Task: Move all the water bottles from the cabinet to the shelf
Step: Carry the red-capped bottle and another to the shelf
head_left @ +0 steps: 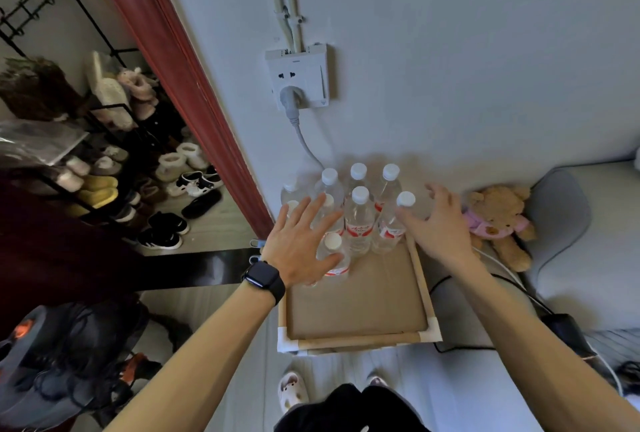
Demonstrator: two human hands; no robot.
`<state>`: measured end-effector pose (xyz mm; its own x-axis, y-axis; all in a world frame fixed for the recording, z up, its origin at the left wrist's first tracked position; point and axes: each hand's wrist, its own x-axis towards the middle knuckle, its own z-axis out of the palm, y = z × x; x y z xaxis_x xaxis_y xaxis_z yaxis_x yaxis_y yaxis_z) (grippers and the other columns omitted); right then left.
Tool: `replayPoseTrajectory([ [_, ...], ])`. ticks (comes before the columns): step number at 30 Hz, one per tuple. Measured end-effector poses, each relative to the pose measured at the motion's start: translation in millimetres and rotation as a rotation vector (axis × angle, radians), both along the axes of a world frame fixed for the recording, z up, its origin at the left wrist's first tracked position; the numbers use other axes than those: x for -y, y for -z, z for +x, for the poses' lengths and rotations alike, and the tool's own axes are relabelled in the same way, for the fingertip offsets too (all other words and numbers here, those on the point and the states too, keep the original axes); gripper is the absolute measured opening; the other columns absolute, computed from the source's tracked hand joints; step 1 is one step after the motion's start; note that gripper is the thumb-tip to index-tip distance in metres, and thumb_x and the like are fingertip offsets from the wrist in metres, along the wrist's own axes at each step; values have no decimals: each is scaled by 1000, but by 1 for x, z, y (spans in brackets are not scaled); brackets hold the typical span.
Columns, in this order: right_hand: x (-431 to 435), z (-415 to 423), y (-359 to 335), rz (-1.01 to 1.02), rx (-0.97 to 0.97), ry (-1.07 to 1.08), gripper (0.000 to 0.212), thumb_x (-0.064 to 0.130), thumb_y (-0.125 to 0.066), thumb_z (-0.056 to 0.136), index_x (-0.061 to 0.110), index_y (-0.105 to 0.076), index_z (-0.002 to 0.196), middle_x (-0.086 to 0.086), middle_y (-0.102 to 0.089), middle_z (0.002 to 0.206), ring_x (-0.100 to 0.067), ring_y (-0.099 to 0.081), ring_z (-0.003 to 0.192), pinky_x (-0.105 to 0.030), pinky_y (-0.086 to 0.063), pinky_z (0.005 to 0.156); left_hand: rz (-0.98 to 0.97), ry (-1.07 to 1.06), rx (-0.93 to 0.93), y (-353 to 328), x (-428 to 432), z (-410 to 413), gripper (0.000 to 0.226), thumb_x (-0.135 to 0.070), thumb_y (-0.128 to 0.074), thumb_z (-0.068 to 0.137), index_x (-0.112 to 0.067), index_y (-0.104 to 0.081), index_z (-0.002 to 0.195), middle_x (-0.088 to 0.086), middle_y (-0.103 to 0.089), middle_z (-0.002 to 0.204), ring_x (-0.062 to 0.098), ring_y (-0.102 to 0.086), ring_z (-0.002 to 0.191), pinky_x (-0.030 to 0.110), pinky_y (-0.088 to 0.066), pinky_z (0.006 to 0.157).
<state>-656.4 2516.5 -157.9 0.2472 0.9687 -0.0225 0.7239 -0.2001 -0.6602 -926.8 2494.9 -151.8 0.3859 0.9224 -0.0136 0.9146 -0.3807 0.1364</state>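
several water bottles (359, 224) — between left hand (298, 249) and right hand (440, 224), ungripped.

Pale wall (450, 51), red door frame (180, 61).
Wall socket (298, 80) with grey plug; shoe rack (114, 141) left; grey cushion (561, 220) right.

Water bottles (360, 220) showing clear, white caps, red-and-white labels. Cardboard surface (363, 300) under them showing plain brown; frame (420, 279) running pale wood, white corner pieces (431, 331). Wall (485, 51) showing pale grey-white. Socket (298, 80) showing white, plug (290, 96) and cable grey. Door frame (166, 51) showing dark red. Teddy bear (498, 220) showing tan, wearing pink-lilac top. Watch (265, 277) showing black. Slippers (98, 189) showing yellow.
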Motion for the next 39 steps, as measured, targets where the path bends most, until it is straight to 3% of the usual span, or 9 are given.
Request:
replayPoseTrajectory([
  [3,-12,6,8,-127,24,-149,70,66,-55,89,23,-44,143,-5,-49,146,-27,-48,129,-38,-40,96,-19,11,-52,-1,-5,4,81,-71,-45,82,-48,-9,151,-4,2,165,25,3,151,49,6,118],
  [11,16,8,22,-41,60,-148,40,53,-50,96,22,-54,120,-7,-70,102,-32,-64,90,-33,-36,63,-27,2,-39,0,-4,4,81,-74,-44,81,-51,-8,150,-7,5,165,19,-1,152,48,8,118],
  [15,35,5,18,-25,102,-201,39,58,-47,94,28,-54,117,6,-63,84,-17,-58,73,-24,-32,54,-28,1,-17,1,-6,4,81,-75,-45,81,-51,-11,150,-8,4,165,18,-2,151,49,8,118],
  [19,43,-22,22,-47,60,-287,45,61,-42,95,31,-52,126,8,-66,88,-10,-57,70,-22,-38,56,-37,2,-5,0,-6,3,81,-75,-45,81,-51,-12,150,-8,4,165,18,-3,151,49,8,119],
  [23,47,-48,26,17,87,-351,39,59,-35,95,37,-46,125,7,-71,91,-17,-66,77,-36,-51,68,-61,-6,2,-2,-5,3,83,-74,-46,80,-50,-10,151,-9,6,165,16,0,151,49,9,119],
  [28,51,-54,36,74,72,-306,34,55,-42,96,43,-45,128,10,-68,111,-14,-65,88,-33,-46,67,-68,-7,8,-2,-5,1,84,-74,-49,80,-49,-11,151,-9,7,164,15,1,151,48,10,119],
  [31,57,-54,41,31,-16,-283,52,67,-46,90,44,-40,136,15,-56,130,-6,-57,107,-21,-37,78,-68,4,-2,-1,-5,1,88,-76,-51,77,-49,-11,151,-9,9,164,15,1,151,48,12,118],
  [34,59,-52,45,-104,-90,-369,74,64,-66,74,46,-33,138,24,-49,133,0,-47,117,-17,-36,85,-76,21,-14,-1,-6,0,91,-79,-53,74,-50,-12,150,-9,11,164,16,1,151,48,14,116],
  [39,56,-52,54,-175,-96,-375,75,53,-69,76,42,-26,136,15,-62,111,-11,-62,95,-18,-43,65,-60,46,-46,0,-5,0,82,-77,-59,72,-54,-27,143,-7,11,164,17,-4,150,49,17,114],
])
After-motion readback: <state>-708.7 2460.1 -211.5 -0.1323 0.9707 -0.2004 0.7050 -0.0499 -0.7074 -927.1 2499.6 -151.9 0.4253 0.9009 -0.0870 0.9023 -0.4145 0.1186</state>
